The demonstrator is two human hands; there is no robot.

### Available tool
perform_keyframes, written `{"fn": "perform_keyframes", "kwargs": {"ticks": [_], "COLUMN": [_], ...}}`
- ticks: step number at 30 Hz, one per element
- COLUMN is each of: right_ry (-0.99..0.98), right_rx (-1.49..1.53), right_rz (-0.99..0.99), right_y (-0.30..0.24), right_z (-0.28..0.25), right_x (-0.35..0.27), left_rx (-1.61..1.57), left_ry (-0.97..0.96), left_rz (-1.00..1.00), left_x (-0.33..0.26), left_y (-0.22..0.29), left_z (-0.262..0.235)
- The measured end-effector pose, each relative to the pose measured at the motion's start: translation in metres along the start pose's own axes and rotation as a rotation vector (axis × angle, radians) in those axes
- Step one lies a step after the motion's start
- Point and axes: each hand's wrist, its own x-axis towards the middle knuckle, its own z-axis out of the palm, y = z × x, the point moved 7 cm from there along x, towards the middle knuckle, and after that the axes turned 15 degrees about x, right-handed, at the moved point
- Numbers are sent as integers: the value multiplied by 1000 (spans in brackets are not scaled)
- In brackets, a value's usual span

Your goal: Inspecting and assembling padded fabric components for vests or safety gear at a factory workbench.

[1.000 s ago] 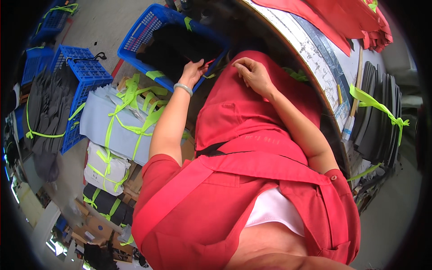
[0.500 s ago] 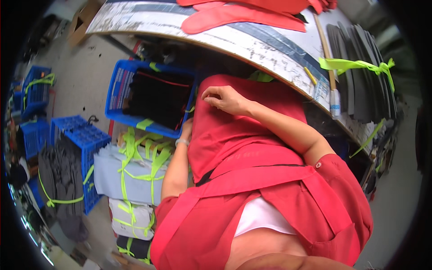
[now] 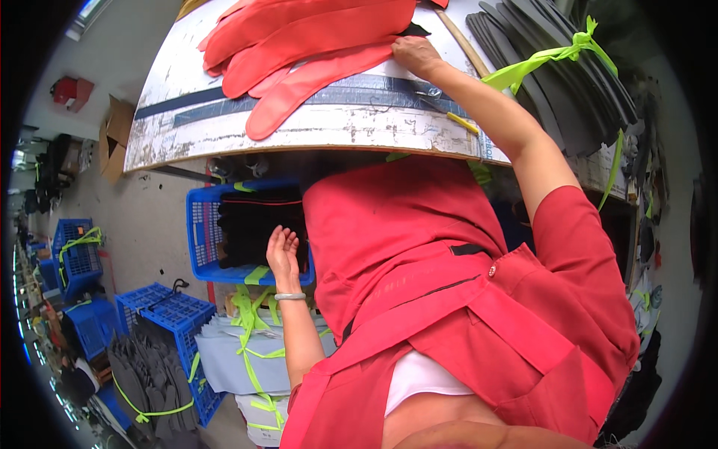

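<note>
My right hand (image 3: 416, 56) reaches over the worktable, its fingers bent and closed on the right end of a long coral-red fabric piece (image 3: 299, 86). That piece is the nearest of several like it, which lie overlapping in a pile (image 3: 299, 41). My left hand (image 3: 283, 254) holds nothing; its fingers are stretched, palm up, above the right side of a blue plastic basket (image 3: 196, 232). Inside the basket lie black fabric pieces (image 3: 250, 236). A pale bangle is on my left wrist.
A bundle of dark grey pieces (image 3: 553, 82), tied with neon-green strip, stands on the right of the worktable (image 3: 187, 150). A yellow stick-like tool (image 3: 462, 123) lies near its front edge. Left below are tied light-blue stacks (image 3: 239, 355), another blue basket (image 3: 172, 314) and grey bundles (image 3: 149, 374).
My right hand has gone from over my lap up to the coral-red pieces and closed on one end. My left hand has come up from beside the basket and opened. The view has shifted.
</note>
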Motion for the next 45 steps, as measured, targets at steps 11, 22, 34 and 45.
{"fn": "perform_keyframes", "kwargs": {"ticks": [11,22,34,45], "right_ry": [188,-388,413,1078], "right_rx": [776,1547,189,625], "right_rz": [-346,573,672,741], "right_y": [-196,-30,152,112], "right_z": [-129,-42,-110,-217], "right_x": [-151,-296,-382,-385], "left_rx": [-287,-320,-74,-120], "left_ry": [-791,-626,-571,-540], "left_rz": [115,51,142,197], "left_x": [-61,29,47,33], "left_y": [114,130,127,136], "left_z": [278,241,247,251]}}
